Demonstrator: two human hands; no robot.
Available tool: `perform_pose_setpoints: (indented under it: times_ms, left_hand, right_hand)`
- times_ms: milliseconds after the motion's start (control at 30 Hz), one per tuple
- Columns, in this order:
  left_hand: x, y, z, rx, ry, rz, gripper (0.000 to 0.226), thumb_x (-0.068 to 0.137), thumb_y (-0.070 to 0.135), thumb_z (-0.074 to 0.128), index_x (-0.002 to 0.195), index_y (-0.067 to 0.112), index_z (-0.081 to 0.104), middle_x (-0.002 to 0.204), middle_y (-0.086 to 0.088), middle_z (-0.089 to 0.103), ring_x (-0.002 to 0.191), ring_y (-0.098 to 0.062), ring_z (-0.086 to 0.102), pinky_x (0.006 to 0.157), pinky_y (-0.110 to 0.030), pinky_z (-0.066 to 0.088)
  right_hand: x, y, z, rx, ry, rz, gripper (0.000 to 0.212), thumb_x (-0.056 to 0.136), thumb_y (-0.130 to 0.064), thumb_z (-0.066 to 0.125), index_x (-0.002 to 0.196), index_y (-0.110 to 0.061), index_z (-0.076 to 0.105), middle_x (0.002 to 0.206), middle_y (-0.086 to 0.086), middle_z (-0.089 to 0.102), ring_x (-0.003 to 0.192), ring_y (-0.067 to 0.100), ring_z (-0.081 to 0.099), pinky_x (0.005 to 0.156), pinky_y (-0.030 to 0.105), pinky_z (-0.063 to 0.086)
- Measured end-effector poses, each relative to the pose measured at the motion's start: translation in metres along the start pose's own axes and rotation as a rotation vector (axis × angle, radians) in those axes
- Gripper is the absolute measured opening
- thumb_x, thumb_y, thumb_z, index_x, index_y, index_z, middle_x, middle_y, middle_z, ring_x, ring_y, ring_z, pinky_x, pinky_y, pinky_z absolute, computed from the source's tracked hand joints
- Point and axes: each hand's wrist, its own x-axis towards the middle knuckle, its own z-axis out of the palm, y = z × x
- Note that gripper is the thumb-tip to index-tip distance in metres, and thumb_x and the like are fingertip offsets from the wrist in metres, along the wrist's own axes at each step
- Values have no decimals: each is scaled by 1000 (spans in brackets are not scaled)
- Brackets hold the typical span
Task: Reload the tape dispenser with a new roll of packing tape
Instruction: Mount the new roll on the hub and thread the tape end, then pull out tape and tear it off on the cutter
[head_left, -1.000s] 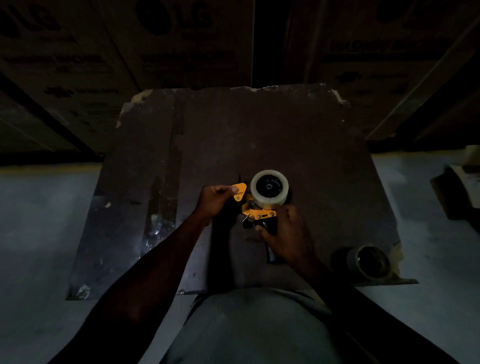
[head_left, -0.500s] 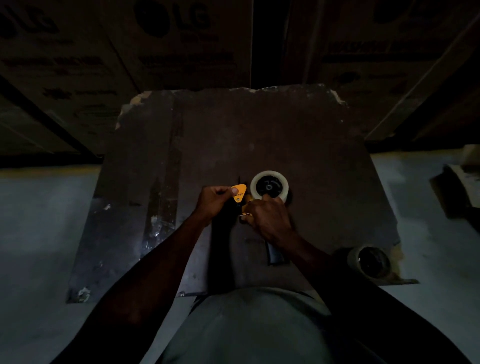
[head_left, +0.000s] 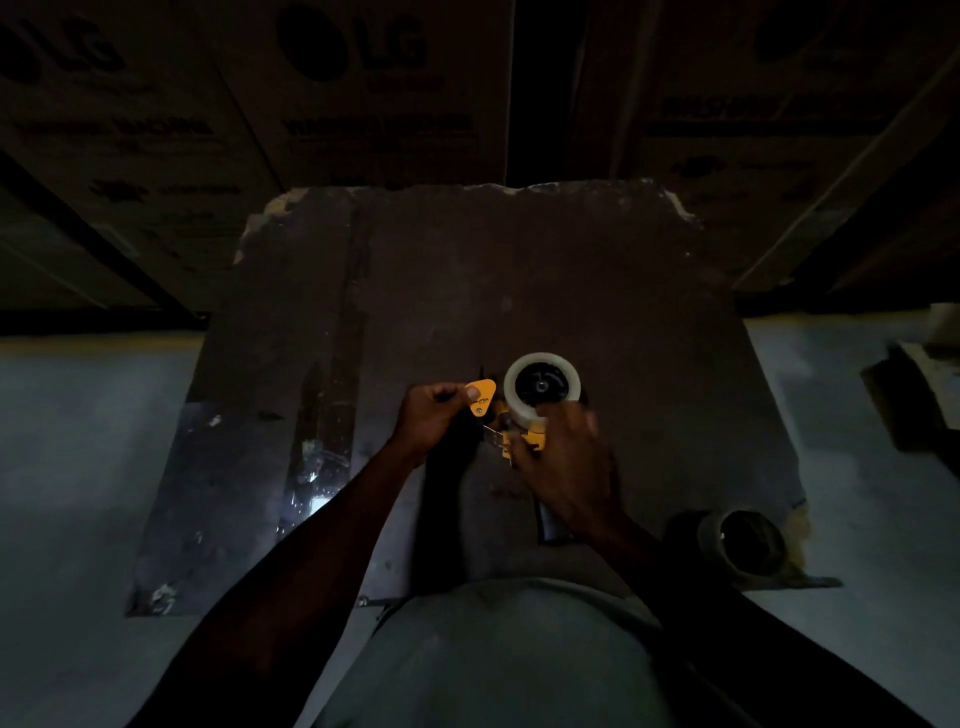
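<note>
An orange and black tape dispenser lies on a dark board. A pale roll of packing tape sits on its hub. My left hand pinches the dispenser's orange triangular flap at the roll's left. My right hand lies over the dispenser's body just below the roll, fingers curled at the roll's lower edge; it is blurred and hides the frame. The black handle pokes out under my right wrist.
A darker tape roll lies at the board's near right corner. Large printed cardboard boxes stand behind the board. Shiny tape strips stick to the board's left part. Grey floor lies on both sides.
My right hand slid from the handle up onto the dispenser's body by the roll, then shifted slightly right, so the orange frame shows again. My left hand kept hold of the flap.
</note>
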Motion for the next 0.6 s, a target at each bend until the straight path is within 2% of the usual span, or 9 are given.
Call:
perform_pose_setpoints:
  times_ms: [67,100,167,233,300,400,500,533,600]
  left_hand:
    - [-1,0,1,-3,12,7,22,86,8,71,104,-3,71,74,7,76,68,-1,69,68,-17,55]
    - [-1,1,0,-6,21,13,22,85,10,71,104,-2,71,82,0,76,73,-6,70,74,-22,57]
    - [-2,0,1,-23,28,18,24,85,11,72,105,-2,71,95,-14,74,84,-18,69,84,-33,56]
    - [-3,0,3,-58,47,0,20,84,8,72,102,-1,71,95,-16,73,84,-19,69,85,-35,56]
    - [-5,-1,7,-98,91,-8,12,83,4,73,94,6,71,87,-6,73,73,-8,70,76,-26,58]
    - [-9,-1,13,-209,173,-37,14,82,2,73,94,7,67,78,1,72,64,-3,69,62,-17,56]
    - [-13,-5,18,-349,247,-73,11,85,7,72,94,8,66,77,-1,69,62,-5,66,60,-19,54]
    - [-14,-8,19,-374,273,-101,6,86,12,72,89,11,68,76,-1,68,64,-9,63,60,-20,52]
    - [-16,-15,20,-404,361,-206,17,86,26,73,73,16,67,65,1,64,64,-15,58,55,-23,49]
  right_hand:
    - [-11,24,1,34,-107,121,49,82,-69,46,99,-26,61,102,1,62,100,25,57,78,39,48]
    - [-15,31,-3,138,-207,191,47,83,-70,48,87,-25,62,91,-2,64,91,22,61,73,36,48]
    - [-19,30,-15,564,-508,459,35,86,-54,63,69,-24,60,68,-6,62,63,13,63,56,26,46]
    - [-21,25,-21,1017,-798,753,16,90,-31,67,81,-18,67,69,1,68,55,12,65,48,23,50]
    - [-21,23,-15,1213,-934,867,9,91,-20,64,94,-12,68,76,8,70,60,19,67,53,28,55]
    - [-23,18,-4,1263,-894,850,13,93,-13,53,86,-12,64,67,6,62,54,18,57,53,30,49]
    - [-32,15,1,1214,-729,749,4,91,-10,53,91,-11,57,56,3,54,43,17,49,45,27,46]
    - [-37,18,2,1195,-694,729,3,92,-9,53,91,-10,56,54,3,54,41,17,48,43,26,45]
    - [-47,23,1,1174,-638,726,4,93,-7,52,90,-8,55,51,3,53,38,17,47,39,24,42]
